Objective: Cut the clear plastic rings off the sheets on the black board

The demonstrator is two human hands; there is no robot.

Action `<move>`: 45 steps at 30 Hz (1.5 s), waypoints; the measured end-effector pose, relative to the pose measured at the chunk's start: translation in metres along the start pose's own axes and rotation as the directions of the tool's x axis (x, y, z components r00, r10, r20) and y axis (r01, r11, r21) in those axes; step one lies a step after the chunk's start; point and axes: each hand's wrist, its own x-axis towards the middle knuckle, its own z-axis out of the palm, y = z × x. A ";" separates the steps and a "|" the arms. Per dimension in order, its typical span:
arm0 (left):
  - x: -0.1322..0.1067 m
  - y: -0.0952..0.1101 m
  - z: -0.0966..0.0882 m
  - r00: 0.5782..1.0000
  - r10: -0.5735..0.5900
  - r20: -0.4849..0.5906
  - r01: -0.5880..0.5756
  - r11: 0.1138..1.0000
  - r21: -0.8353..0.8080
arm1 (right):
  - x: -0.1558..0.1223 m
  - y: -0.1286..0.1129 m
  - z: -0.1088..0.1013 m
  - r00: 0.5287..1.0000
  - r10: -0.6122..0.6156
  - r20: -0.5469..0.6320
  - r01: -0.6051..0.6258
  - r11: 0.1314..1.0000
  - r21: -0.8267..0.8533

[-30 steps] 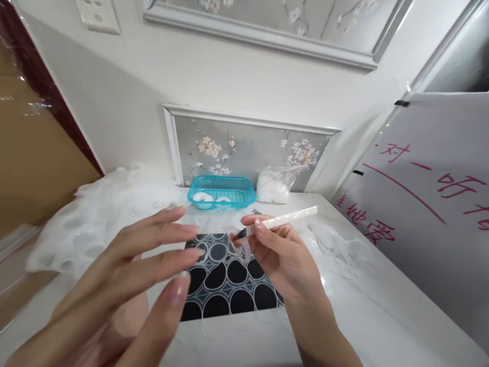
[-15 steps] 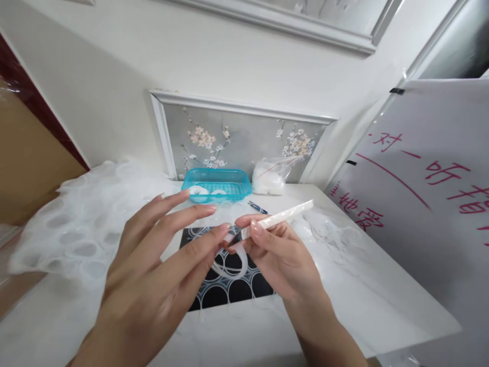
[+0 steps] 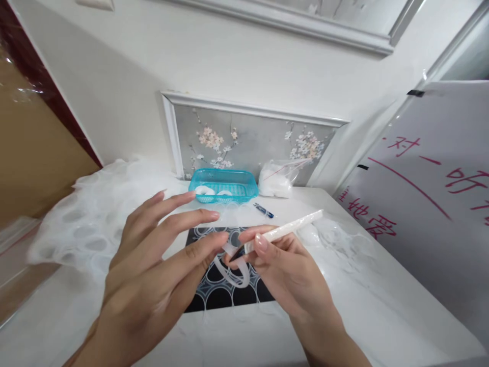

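My left hand [image 3: 160, 280] pinches a translucent white plastic ring [image 3: 244, 277] between thumb and index finger, its other fingers spread in the air. In my right hand [image 3: 296, 278] is a small knife [image 3: 296, 226] with a white wrapped handle that points up to the right. Its dark blade lies against the upper edge of the ring; the exact contact is too small to make out. The ring hangs tilted over a black sheet with a circle pattern [image 3: 217, 298], which my hands partly cover.
A blue plastic basket [image 3: 244, 178] holding white rings stands by the wall, with a clear bag of white material [image 3: 277, 179] beside it. A blue pen [image 3: 263, 210] lies in front. Piled ring-patterned white sheets [image 3: 84, 219] fill the left; clear plastic scraps [image 3: 340, 239] lie right.
The view has shifted slightly, so the scene sits further right. The ring's upper part now shows more between my left fingers and the blade. Both grips stay the same.
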 end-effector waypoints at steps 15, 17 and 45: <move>0.005 -0.001 -0.004 0.992 -0.022 -0.125 0.033 0.996 0.082 | -0.008 0.000 0.000 0.998 -0.024 0.052 0.026 0.999 -0.035; 0.005 -0.001 -0.004 0.991 -0.024 -0.129 0.036 0.996 0.086 | -0.009 0.000 0.000 0.998 -0.031 0.058 0.033 0.999 -0.030; 0.001 0.006 -0.009 0.986 -0.071 -0.149 0.060 0.995 -0.078 | 0.054 0.075 -0.069 0.921 -0.328 0.212 0.206 -0.055 -0.977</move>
